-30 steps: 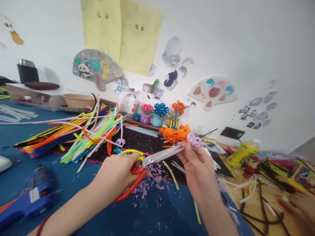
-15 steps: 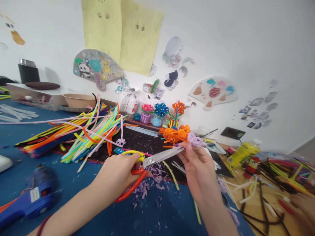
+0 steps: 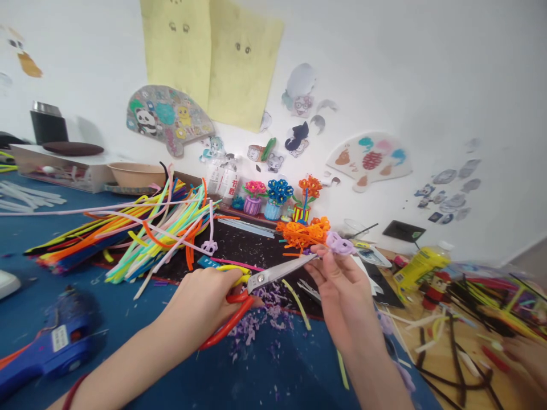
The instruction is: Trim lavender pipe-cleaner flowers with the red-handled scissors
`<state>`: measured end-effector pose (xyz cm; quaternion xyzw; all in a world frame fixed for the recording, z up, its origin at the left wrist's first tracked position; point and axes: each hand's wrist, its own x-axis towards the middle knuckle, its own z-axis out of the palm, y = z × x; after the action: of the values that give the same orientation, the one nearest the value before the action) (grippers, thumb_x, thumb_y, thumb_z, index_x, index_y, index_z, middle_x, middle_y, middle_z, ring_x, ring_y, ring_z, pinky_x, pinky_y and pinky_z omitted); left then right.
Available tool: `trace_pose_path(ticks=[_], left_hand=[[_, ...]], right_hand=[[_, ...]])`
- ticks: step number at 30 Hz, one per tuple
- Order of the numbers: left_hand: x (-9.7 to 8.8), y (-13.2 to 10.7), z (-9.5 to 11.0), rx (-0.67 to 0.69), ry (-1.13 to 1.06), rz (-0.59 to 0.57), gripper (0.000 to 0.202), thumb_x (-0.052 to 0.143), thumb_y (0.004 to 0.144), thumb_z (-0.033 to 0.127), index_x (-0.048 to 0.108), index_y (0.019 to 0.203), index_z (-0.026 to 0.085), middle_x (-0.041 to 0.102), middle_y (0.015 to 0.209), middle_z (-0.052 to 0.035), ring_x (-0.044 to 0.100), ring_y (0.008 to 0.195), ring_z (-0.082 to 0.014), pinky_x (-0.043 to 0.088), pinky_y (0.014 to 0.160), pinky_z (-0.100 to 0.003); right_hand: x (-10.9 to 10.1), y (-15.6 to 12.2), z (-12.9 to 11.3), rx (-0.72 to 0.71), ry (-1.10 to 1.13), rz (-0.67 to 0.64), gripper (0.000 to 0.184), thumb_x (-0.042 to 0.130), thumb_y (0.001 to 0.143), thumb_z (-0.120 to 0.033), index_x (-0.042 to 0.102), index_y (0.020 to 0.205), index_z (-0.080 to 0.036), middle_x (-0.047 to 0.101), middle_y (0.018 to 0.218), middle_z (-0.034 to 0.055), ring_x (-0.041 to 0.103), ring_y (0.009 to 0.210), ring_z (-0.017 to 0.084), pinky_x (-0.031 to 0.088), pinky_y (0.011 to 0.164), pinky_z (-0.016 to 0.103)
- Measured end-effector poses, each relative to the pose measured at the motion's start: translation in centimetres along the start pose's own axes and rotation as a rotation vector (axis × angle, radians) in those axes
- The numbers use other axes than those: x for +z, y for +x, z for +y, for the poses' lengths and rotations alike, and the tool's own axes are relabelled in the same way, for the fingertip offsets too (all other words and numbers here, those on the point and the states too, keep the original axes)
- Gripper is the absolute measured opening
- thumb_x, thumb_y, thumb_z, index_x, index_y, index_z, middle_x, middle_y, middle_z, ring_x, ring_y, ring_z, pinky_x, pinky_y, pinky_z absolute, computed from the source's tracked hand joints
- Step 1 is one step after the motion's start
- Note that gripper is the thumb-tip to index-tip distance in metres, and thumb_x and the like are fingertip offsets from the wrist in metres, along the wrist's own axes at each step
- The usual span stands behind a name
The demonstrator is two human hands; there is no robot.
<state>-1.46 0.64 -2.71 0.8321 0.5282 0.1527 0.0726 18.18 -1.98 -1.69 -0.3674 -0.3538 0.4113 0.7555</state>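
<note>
My left hand (image 3: 200,304) grips the red and yellow handles of a pair of scissors (image 3: 265,278). The steel blades point right and up, their tips meeting the fingers of my right hand (image 3: 337,285). That hand pinches a small lilac pipe-cleaner flower (image 3: 340,244) by its base. Lilac fluff trimmings (image 3: 260,319) lie on the blue table (image 3: 141,319) under the scissors. An orange pipe-cleaner flower bunch (image 3: 302,232) lies just behind my right hand.
A heap of coloured pipe cleaners (image 3: 141,228) spreads at the left. A blue glue gun (image 3: 51,341) lies at the lower left. Three small flower pots (image 3: 277,199) stand by the wall. A yellow glue bottle (image 3: 421,265) and dark pipe cleaners (image 3: 482,307) lie at the right.
The scissor handles have closed slightly and the blades have drawn together at the lilac flower's base. Both hands have stayed nearly in place.
</note>
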Motion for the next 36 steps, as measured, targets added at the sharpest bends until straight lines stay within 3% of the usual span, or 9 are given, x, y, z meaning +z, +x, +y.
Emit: trace_pose_path(ticks=[8,14,18,22,31,36], left_hand=[[-0.2,0.0,0.0,-0.055,-0.128,-0.020,0.035,0.046,0.079,0.055,0.049,0.064,0.023,0.056,0.054,0.0021,0.054,0.052,-0.0169,0.026,0.049,-0.024],[-0.5,0.1,0.0,-0.178,-0.124,0.040,0.026,0.045,0.078,0.050,0.049,0.078,0.024,0.064,0.074,-0.0012,0.061,0.067,-0.0213,0.032,0.053,-0.025],[-0.3,0.0,0.0,-0.146,-0.197,-0.008,0.028,0.041,0.080,0.051,0.044,0.072,0.024,0.060,0.067,0.0015,0.056,0.061,-0.0185,0.031,0.054,-0.025],[-0.4,-0.2,0.6,-0.078,-0.206,-0.047,0.032,0.050,0.076,0.050,0.037,0.064,0.024,0.053,0.057,0.0050,0.051,0.054,-0.0157,0.026,0.051,-0.024],[-0.2,-0.5,0.8,-0.053,-0.078,-0.027,0.033,0.054,0.076,0.056,0.048,0.071,0.024,0.063,0.066,0.0019,0.059,0.061,-0.0218,0.026,0.053,-0.025],[0.1,-0.6,0.7,-0.051,-0.045,-0.008,0.037,0.049,0.079,0.060,0.049,0.072,0.024,0.064,0.067,0.0002,0.060,0.062,-0.0232,0.025,0.053,-0.026]], right_hand=[[-0.4,0.6,-0.1,0.021,0.031,-0.008,0.014,0.077,0.071,-0.031,0.070,0.076,-0.019,0.069,0.078,-0.0007,0.067,0.081,0.016,0.049,0.086,0.034],[-0.6,0.8,-0.1,0.036,0.052,0.002,0.014,0.077,0.070,-0.030,0.069,0.072,-0.018,0.068,0.073,-0.0019,0.066,0.079,0.015,0.049,0.085,0.032],[-0.7,0.9,0.1,0.026,0.051,0.000,0.015,0.078,0.069,-0.029,0.069,0.071,-0.018,0.068,0.072,-0.0017,0.066,0.077,0.015,0.049,0.086,0.033],[-0.8,1.0,0.2,0.011,0.034,-0.012,0.014,0.077,0.071,-0.030,0.069,0.074,-0.019,0.069,0.075,-0.0014,0.066,0.080,0.015,0.049,0.086,0.033],[-0.4,0.6,0.1,0.020,0.108,-0.060,0.013,0.077,0.072,-0.030,0.070,0.079,-0.022,0.071,0.085,-0.0016,0.068,0.087,0.016,0.046,0.095,0.036],[-0.6,0.6,0.3,0.028,0.126,-0.069,0.010,0.076,0.073,-0.029,0.070,0.077,-0.022,0.072,0.084,-0.0018,0.068,0.088,0.016,0.049,0.091,0.033]])
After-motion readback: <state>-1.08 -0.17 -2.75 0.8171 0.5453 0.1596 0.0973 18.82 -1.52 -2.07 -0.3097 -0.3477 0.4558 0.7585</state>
